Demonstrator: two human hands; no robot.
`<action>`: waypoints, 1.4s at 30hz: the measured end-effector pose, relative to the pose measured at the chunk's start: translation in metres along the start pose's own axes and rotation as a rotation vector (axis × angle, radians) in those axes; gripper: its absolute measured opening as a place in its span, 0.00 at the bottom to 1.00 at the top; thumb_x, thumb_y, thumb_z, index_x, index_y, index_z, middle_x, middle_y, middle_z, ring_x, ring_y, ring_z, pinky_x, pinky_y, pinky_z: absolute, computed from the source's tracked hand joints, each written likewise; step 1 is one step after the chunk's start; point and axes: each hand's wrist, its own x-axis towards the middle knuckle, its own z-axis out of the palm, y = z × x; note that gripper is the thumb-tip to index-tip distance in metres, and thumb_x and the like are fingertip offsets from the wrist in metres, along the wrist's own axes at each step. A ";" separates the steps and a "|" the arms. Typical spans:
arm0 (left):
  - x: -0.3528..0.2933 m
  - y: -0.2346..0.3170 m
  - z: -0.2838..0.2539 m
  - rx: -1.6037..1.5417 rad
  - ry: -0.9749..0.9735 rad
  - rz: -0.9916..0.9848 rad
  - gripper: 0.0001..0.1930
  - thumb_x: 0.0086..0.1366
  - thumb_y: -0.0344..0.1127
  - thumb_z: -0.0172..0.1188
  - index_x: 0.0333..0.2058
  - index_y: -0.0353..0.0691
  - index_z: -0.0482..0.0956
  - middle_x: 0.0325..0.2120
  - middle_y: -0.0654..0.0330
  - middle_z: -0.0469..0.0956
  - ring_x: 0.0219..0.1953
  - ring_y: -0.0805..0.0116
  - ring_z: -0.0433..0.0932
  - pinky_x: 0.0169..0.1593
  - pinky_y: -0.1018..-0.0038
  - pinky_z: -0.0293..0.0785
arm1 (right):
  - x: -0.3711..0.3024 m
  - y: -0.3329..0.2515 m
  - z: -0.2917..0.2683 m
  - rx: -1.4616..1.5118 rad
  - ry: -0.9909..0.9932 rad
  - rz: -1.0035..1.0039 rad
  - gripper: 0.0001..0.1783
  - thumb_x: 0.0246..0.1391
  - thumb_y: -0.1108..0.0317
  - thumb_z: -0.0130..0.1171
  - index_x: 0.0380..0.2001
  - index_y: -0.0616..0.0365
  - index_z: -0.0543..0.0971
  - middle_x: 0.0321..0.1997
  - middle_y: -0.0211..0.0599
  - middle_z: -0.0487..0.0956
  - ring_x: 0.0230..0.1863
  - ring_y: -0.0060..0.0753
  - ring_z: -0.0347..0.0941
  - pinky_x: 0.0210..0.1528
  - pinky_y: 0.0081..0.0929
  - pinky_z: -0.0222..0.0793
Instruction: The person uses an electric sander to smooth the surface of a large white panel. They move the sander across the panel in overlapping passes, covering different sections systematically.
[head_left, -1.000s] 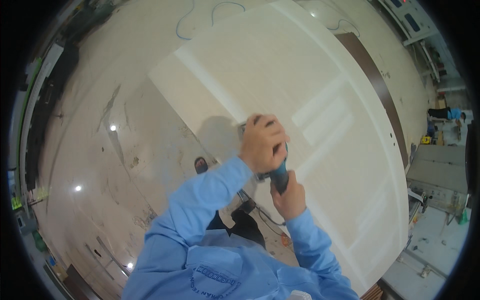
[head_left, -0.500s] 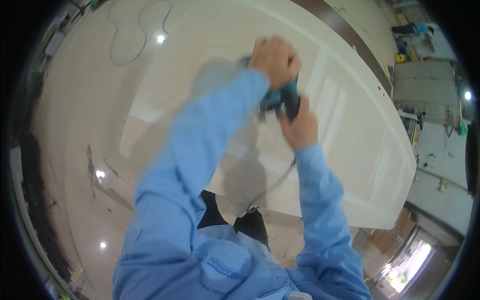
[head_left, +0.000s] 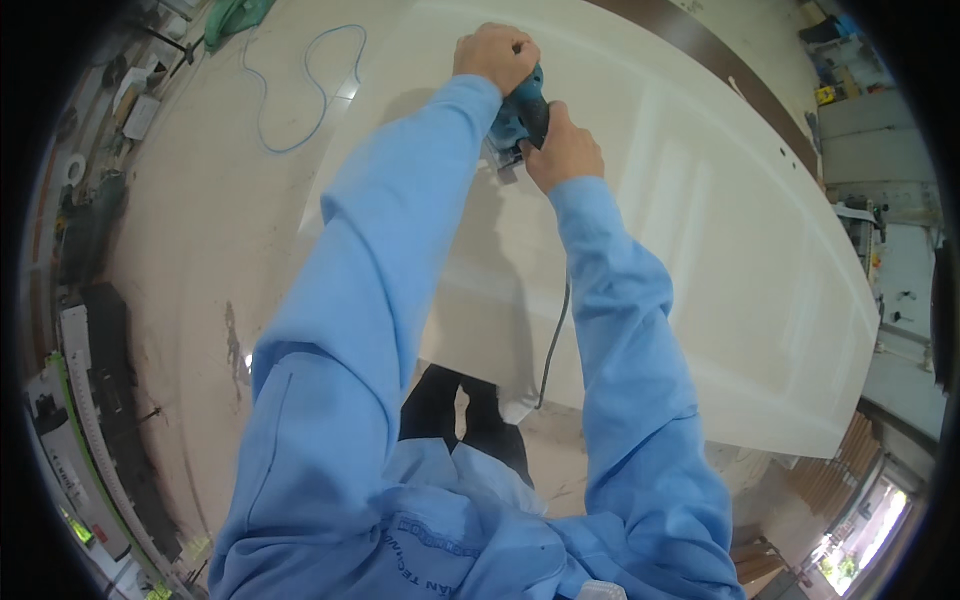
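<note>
Far forward, a teal and black electric sander (head_left: 510, 125) rests on a large pale glossy panel (head_left: 660, 280). My left hand (head_left: 497, 55) is closed over the top of its far end. Round the near, black grip my right hand (head_left: 566, 150) is wrapped, fingers partly hidden behind the tool. A grey power cord (head_left: 556, 345) shows beside my right forearm and hangs past the panel's near edge. The sander's underside is out of sight.
A thin blue hose (head_left: 318, 115) lies looped on the tiled floor at the left. Long rails and tools (head_left: 95, 440) line the far left. A brown strip (head_left: 720, 70) runs beyond the panel. Stacked boards (head_left: 850, 465) stand at the lower right.
Both hands and the sander have moved forward and left across the panel, and my arms are stretched farther out. The view has shifted slightly. Both hands keep their hold.
</note>
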 end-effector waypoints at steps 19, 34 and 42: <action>0.080 -0.127 -0.039 -0.154 0.126 0.140 0.15 0.62 0.46 0.56 0.25 0.47 0.87 0.32 0.56 0.86 0.47 0.53 0.79 0.50 0.53 0.67 | 0.109 -0.084 0.065 -0.114 0.014 0.002 0.24 0.52 0.63 0.68 0.49 0.55 0.69 0.35 0.58 0.83 0.40 0.68 0.80 0.43 0.60 0.76; -0.018 -0.141 -0.132 -0.205 0.013 0.190 0.07 0.50 0.37 0.59 0.28 0.45 0.82 0.32 0.59 0.82 0.44 0.50 0.76 0.51 0.51 0.66 | -0.002 -0.168 0.086 -0.097 -0.147 0.164 0.27 0.52 0.66 0.66 0.55 0.54 0.70 0.33 0.54 0.82 0.33 0.64 0.81 0.34 0.58 0.77; 0.127 -0.184 -0.060 -0.179 -0.122 0.093 0.11 0.59 0.44 0.59 0.23 0.48 0.85 0.31 0.57 0.83 0.45 0.53 0.80 0.53 0.53 0.66 | 0.151 -0.138 0.105 -0.082 -0.026 0.211 0.26 0.50 0.65 0.69 0.51 0.59 0.73 0.40 0.60 0.84 0.43 0.69 0.80 0.44 0.57 0.76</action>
